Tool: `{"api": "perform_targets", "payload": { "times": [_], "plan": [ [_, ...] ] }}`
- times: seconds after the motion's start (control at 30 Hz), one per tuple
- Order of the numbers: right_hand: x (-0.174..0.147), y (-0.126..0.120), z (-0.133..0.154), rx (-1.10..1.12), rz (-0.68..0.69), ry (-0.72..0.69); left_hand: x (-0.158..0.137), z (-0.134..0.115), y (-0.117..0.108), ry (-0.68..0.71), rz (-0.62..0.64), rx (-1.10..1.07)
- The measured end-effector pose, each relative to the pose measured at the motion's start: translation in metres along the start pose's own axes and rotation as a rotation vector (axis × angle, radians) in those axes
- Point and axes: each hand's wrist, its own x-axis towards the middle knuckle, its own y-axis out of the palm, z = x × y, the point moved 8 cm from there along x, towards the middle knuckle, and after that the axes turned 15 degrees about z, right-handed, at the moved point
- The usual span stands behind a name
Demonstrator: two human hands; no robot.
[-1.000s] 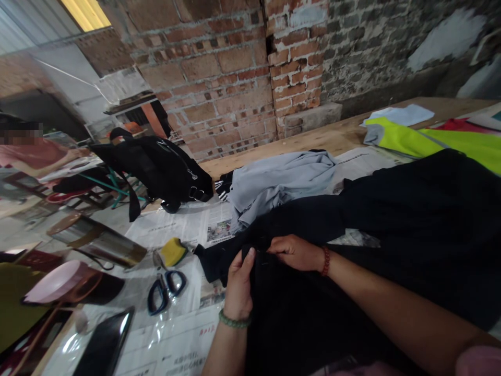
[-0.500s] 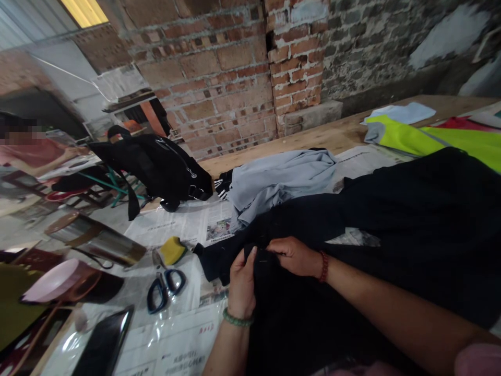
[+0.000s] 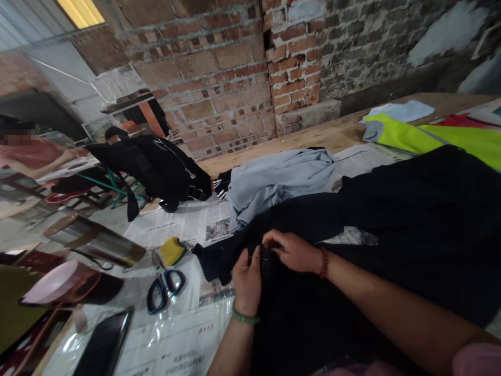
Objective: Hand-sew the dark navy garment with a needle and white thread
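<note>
Dark cloth of a garment is pinched between the thumb and fingers of my left hand, which wears a green bead bracelet. Close beside it, my right hand, with a red bead bracelet, has its thumb and fingertips drawn together at the garment's folded edge. Whatever those fingertips hold is too small to make out. A short pale mark, like a stitch, shows on the cloth between the hands. More of the dark clothing spreads across the table to the right.
Blue-handled scissors, a yellow sponge, a steel flask and a phone lie at left. Grey cloth and a black bag are behind, a neon-yellow garment far right. Another person sits far left.
My right hand's fingers have lifted and loosened a little from the cloth edge. My left hand has shifted slightly right, still pinching the garment.
</note>
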Motion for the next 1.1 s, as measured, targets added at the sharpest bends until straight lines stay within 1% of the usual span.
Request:
{"api": "perform_targets", "payload": {
  "times": [0.07, 0.13, 0.17, 0.23, 0.3, 0.37, 0.43, 0.57, 0.63, 0.7, 0.87, 0.97, 1.1],
  "plan": [
    [-0.003, -0.019, 0.001, -0.086, -0.120, 0.009, 0.000, 0.005, 0.000, -0.054, 0.019, -0.105],
    [-0.007, -0.030, 0.012, -0.149, -0.199, -0.042, 0.000, 0.009, 0.002, -0.095, 0.038, -0.197],
    [-0.009, -0.031, 0.021, -0.178, -0.205, -0.094, 0.000, 0.010, 0.001, -0.097, 0.035, -0.223],
    [-0.012, -0.023, 0.040, -0.262, -0.179, -0.197, 0.000, 0.008, -0.001, -0.069, 0.012, -0.232],
    [-0.013, -0.011, 0.052, -0.367, -0.147, -0.226, 0.001, 0.006, -0.005, -0.024, -0.016, -0.210],
    [-0.012, 0.001, 0.052, -0.453, -0.124, -0.184, 0.001, 0.004, -0.007, 0.007, -0.037, -0.184],
    [-0.009, 0.008, 0.045, -0.496, -0.119, -0.116, 0.001, 0.003, -0.007, 0.017, -0.049, -0.167],
    [-0.008, 0.008, 0.032, -0.497, -0.154, -0.035, -0.001, 0.005, -0.003, -0.020, -0.043, -0.222],
    [-0.007, 0.005, 0.028, -0.459, -0.171, -0.025, -0.002, 0.006, -0.001, -0.040, -0.047, -0.280],
    [-0.006, 0.003, 0.024, -0.373, -0.180, -0.010, -0.004, 0.008, -0.001, -0.064, -0.062, -0.339],
    [-0.003, -0.006, 0.003, 0.047, -0.224, 0.068, -0.005, 0.013, 0.000, -0.179, -0.095, -0.507],
    [-0.004, -0.007, -0.006, 0.231, -0.257, 0.117, -0.004, 0.014, 0.002, -0.196, -0.069, -0.570],
    [-0.007, -0.001, -0.013, 0.441, -0.279, 0.169, -0.003, 0.015, 0.007, -0.186, 0.001, -0.534]
  ]
}}
